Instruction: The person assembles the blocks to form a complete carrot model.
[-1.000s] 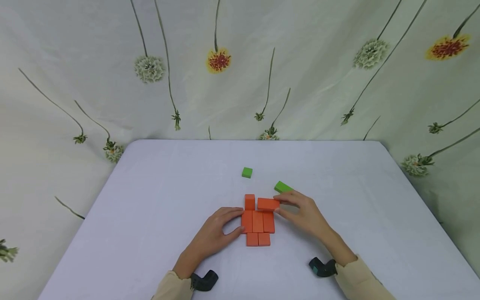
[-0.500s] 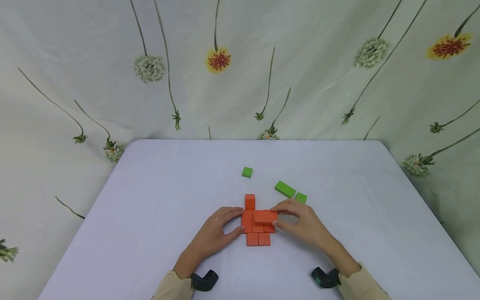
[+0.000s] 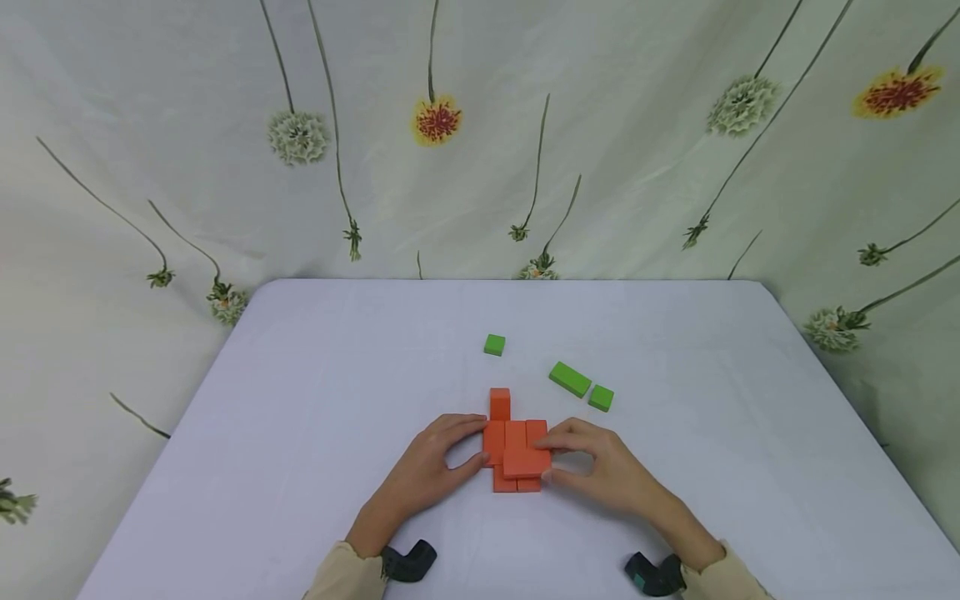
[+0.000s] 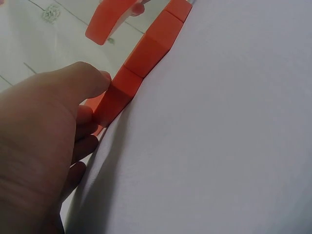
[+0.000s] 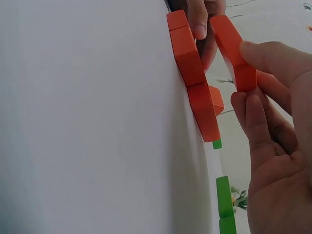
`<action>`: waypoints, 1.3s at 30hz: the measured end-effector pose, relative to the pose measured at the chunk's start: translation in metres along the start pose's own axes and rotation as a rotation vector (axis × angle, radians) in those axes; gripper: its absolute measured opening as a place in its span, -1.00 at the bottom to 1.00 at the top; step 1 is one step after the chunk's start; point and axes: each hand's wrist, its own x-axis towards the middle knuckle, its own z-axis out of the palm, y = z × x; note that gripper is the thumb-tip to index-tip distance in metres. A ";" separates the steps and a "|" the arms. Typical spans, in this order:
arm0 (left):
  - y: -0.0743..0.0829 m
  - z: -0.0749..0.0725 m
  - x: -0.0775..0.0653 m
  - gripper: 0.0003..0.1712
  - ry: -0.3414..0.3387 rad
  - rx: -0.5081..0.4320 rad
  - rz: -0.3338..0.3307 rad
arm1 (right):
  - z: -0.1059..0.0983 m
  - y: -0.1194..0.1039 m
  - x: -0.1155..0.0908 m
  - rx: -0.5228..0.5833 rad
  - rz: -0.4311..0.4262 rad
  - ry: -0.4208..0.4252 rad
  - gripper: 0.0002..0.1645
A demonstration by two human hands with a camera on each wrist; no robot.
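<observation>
My right hand [image 3: 600, 468] pinches an orange block [image 3: 527, 463] between thumb and fingers. In the right wrist view this raised block [image 5: 235, 53] is tilted and apart from the blocks below it. Under it, several orange blocks lie side by side on the table, with smaller ones along their near edge, partly covered. My left hand [image 3: 427, 468] holds the leftmost long block [image 3: 492, 442], thumb at its near end and fingers at its far end. Another orange block [image 3: 499, 404] touches the group's far left side.
Beyond the orange group lie a small green block [image 3: 494, 345], a longer green block [image 3: 570, 379] and another small green block [image 3: 601, 397]. All rest on a white table [image 3: 337, 358]. A flower-printed cloth [image 3: 480, 192] hangs behind it.
The right hand has carried its orange block from beyond the group, over it, toward the near side. This uncovers the right-hand green blocks. The left hand has stayed in place.
</observation>
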 end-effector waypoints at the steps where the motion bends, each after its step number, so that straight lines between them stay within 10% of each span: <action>1: 0.000 0.000 0.000 -0.42 0.000 0.001 0.001 | 0.001 0.000 -0.001 0.004 -0.008 -0.007 -0.55; 39: -0.002 0.001 -0.001 -0.44 0.022 -0.004 0.026 | 0.017 0.000 -0.012 -0.124 -0.303 -0.087 -0.61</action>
